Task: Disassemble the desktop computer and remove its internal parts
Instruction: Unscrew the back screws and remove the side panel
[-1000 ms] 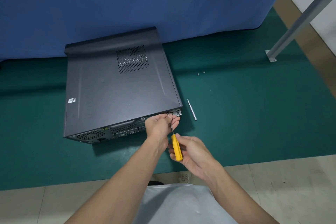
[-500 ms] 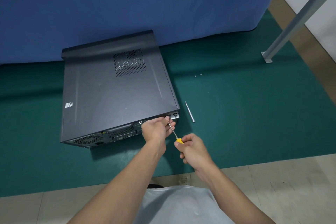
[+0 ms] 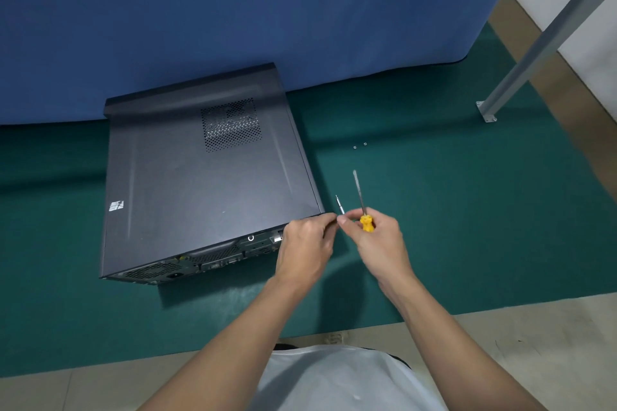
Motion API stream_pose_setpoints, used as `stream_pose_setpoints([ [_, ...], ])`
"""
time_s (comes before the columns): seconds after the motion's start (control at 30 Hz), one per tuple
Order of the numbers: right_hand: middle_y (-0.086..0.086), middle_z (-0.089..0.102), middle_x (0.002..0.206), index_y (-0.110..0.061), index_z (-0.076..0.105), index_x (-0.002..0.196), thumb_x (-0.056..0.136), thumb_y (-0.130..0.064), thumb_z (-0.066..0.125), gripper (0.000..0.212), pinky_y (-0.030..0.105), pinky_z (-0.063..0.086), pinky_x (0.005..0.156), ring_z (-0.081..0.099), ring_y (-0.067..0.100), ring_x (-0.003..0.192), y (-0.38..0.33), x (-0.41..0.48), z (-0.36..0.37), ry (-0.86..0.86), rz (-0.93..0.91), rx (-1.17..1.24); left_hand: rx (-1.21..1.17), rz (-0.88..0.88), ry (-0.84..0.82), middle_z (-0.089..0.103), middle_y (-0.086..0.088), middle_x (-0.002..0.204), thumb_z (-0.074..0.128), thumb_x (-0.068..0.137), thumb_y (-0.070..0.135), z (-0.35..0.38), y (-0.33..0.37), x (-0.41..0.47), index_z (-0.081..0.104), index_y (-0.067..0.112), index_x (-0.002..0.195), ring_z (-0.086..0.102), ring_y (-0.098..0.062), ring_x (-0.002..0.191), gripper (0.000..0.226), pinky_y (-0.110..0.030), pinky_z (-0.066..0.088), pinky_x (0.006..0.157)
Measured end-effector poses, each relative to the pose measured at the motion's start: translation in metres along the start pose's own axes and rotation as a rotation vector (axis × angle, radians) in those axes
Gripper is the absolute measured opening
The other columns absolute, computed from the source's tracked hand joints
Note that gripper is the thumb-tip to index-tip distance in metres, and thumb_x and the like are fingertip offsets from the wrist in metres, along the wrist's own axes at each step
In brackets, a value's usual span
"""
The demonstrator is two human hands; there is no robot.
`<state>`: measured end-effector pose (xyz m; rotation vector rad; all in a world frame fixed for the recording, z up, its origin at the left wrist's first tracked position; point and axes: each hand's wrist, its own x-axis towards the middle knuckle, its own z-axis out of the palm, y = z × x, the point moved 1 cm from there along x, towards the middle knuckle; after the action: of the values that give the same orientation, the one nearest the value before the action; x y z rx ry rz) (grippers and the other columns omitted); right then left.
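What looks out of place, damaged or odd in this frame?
Nothing stands out. The computer case lies flat and closed on the green mat, no damage visible. Two small screws and a loose metal bit lie on the mat to its right. The right hand holds the yellow screwdriver.

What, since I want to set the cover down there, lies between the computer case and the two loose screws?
Nothing: the head view shows only bare green mat between computer case and screws.

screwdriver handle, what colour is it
Yellow-orange. The screwdriver handle shows best in the head view, sticking out of the right hand that grips it.
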<state>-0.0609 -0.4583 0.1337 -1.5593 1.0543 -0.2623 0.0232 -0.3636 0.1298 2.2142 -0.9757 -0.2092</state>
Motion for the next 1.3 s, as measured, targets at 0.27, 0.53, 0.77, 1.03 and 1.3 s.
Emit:
stream_pose_setpoints([
  [0.27, -0.014, 0.05, 0.049, -0.023, 0.063, 0.069, 0.083, -0.027, 0.07, 0.016, 0.018, 0.033, 0.048, 0.04, 0.004, 0.047, 0.002, 0.046, -0.005, 0.007, -0.036, -0.143, 0.064, 0.173, 0.038, 0.072, -0.008, 0.082, 0.068, 0.084, 0.0, -0.002, -0.006, 0.029, 0.072, 0.003, 0.092, 0.066, -0.028, 0.07, 0.009, -0.037, 0.056, 0.062],
  [0.53, 0.004, 0.062, 0.077, -0.017, 0.064, 0.081, 0.087, -0.028, 0.065, 0.012, 0.033, 0.045, 0.066, 0.053, 0.029, 0.075, -0.007, 0.169, 0.003, 0.057, -0.131, -0.568, 0.509, -0.289, 0.104, 0.039, -0.003, 0.151, 0.041, 0.099, 0.044, -0.026, -0.068, 0.094, 0.044, 0.014, 0.141, 0.037, -0.024, 0.133, 0.052, -0.041, 0.029, 0.103],
  [0.77, 0.004, 0.055, 0.077, -0.018, 0.059, 0.077, 0.088, -0.025, 0.062, 0.014, 0.032, 0.036, 0.064, 0.049, 0.03, 0.071, -0.001, 0.251, 0.03, 0.027, -0.129, -0.798, 0.555, -0.368, 0.043, 0.017, 0.001, 0.161, 0.022, 0.099, 0.053, -0.019, -0.086, 0.103, 0.023, 0.016, 0.152, 0.012, -0.014, 0.147, 0.065, -0.038, 0.013, 0.114],
  [1.03, 0.016, 0.063, 0.091, -0.012, 0.058, 0.079, 0.089, -0.021, 0.06, 0.013, 0.036, 0.04, 0.066, 0.059, 0.039, 0.082, 0.009, 0.286, 0.05, -0.003, -0.114, -0.92, 0.58, -0.404, 0.037, 0.017, 0.003, 0.161, 0.022, 0.098, 0.054, -0.018, -0.085, 0.104, 0.025, 0.017, 0.152, 0.009, -0.01, 0.148, 0.065, -0.036, 0.011, 0.114],
  [1.3, 0.015, 0.062, 0.106, -0.013, 0.053, 0.111, 0.09, -0.034, 0.06, 0.031, 0.041, 0.047, 0.078, 0.057, 0.039, 0.097, 0.011, 0.27, 0.04, -0.07, -0.067, -0.783, 0.585, -0.403, 0.039, 0.018, 0.003, 0.16, 0.023, 0.098, 0.054, -0.018, -0.082, 0.103, 0.026, 0.018, 0.152, 0.009, -0.009, 0.148, 0.065, -0.036, 0.012, 0.114],
])
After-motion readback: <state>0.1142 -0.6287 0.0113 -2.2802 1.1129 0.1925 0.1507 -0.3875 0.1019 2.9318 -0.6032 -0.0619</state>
